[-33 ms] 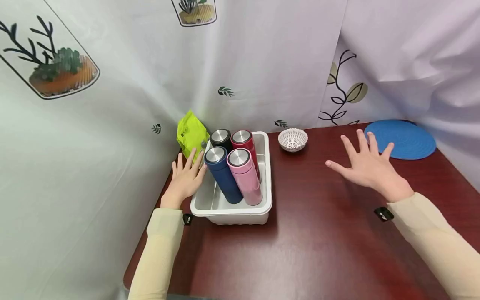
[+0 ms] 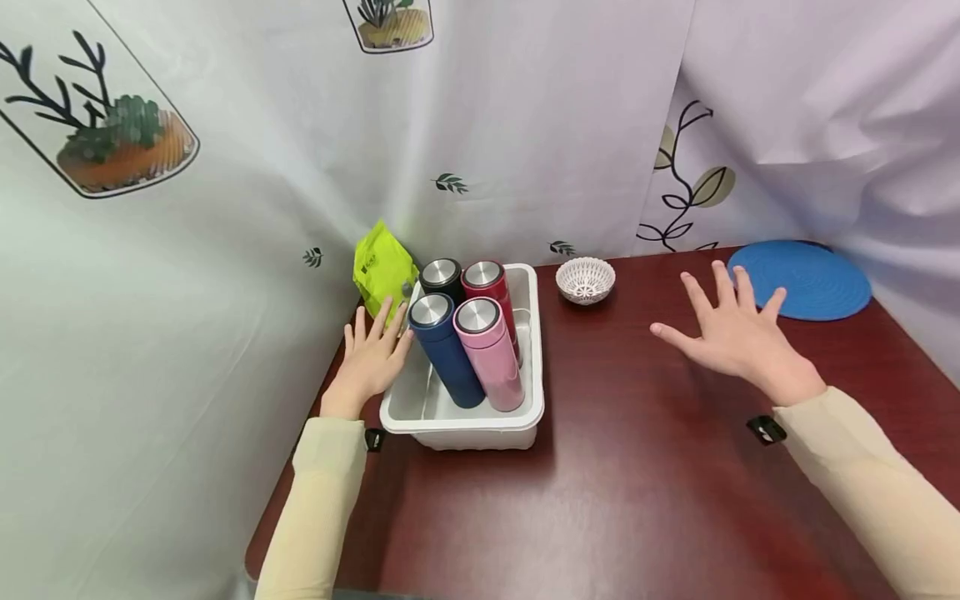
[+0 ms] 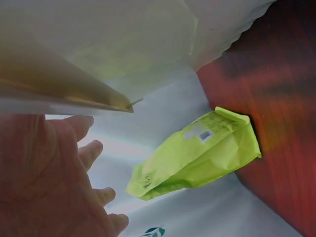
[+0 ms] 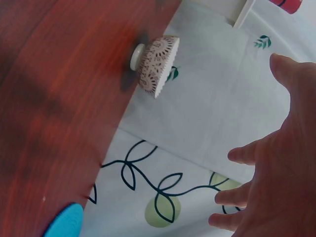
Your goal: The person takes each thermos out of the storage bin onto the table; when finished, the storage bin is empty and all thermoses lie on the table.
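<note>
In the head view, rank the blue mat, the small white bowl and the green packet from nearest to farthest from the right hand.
From the right hand:
1. Blue mat, just beyond its fingertips, to the right.
2. Small white bowl, to its left, by the curtain.
3. Green packet, far left, behind the tub.

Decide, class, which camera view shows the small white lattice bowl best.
The right wrist view: the small white lattice bowl appears large, with its foot and fluted rim clear. The head view shows it whole but small. The left wrist view misses it.

You get bright, even light from above; the table (image 2: 637, 500) shows soft glare near its front edge and faint shadows. Your head view bends at the edges. The left wrist view is overexposed and blurred close up.
</note>
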`<state>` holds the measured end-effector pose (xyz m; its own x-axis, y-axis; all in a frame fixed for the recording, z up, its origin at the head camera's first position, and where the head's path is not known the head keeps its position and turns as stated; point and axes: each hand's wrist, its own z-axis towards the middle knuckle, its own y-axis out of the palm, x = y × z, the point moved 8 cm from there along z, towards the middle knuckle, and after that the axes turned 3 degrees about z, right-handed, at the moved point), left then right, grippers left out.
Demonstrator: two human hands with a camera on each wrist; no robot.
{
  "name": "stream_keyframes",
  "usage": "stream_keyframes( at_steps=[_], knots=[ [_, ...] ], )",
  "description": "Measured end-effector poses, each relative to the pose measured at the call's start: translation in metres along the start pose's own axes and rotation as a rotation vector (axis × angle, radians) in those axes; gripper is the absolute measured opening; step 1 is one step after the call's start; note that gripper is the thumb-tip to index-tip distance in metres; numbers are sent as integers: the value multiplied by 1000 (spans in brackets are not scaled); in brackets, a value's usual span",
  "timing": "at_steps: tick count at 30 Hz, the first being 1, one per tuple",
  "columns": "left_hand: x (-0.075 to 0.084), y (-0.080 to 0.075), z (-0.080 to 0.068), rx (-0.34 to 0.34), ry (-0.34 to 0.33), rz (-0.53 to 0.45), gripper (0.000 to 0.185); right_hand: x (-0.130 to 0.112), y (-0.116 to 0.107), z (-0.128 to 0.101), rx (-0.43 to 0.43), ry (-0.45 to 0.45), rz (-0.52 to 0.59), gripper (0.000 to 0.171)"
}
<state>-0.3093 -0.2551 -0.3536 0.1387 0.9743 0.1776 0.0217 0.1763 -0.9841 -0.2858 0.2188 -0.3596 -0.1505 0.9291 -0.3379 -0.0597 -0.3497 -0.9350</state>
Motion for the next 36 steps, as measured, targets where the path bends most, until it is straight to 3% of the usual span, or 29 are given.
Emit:
stream_keyframes(
  at_steps=[4, 9, 14, 19, 24, 28, 36],
  knots=[
    [-6, -6, -5, -12, -38, -78, 71, -9, -5, -1, 59, -61, 70, 97],
    [-19, -7, -20, -95, -139, -286, 81, -31, -15, -3, 144, -136, 298, 87],
    [-19, 5, -29, -214, -115, -497, 63, -55, -11, 3, 183, -142, 481, 78],
    [-19, 9, -30, -251, -121, -621, 47, -84, 5, 12, 168, -167, 645, 73],
    [-16, 7, -26, -247, -163, -634, 44, -116, 20, 17, 119, -209, 813, 80],
    [-14, 7, -25, -248, -181, -631, 44, -140, 31, 19, 82, -240, 888, 80],
    [-13, 5, -25, -242, -206, -659, 43, -181, 51, 24, 29, -306, 856, 72]
  ],
)
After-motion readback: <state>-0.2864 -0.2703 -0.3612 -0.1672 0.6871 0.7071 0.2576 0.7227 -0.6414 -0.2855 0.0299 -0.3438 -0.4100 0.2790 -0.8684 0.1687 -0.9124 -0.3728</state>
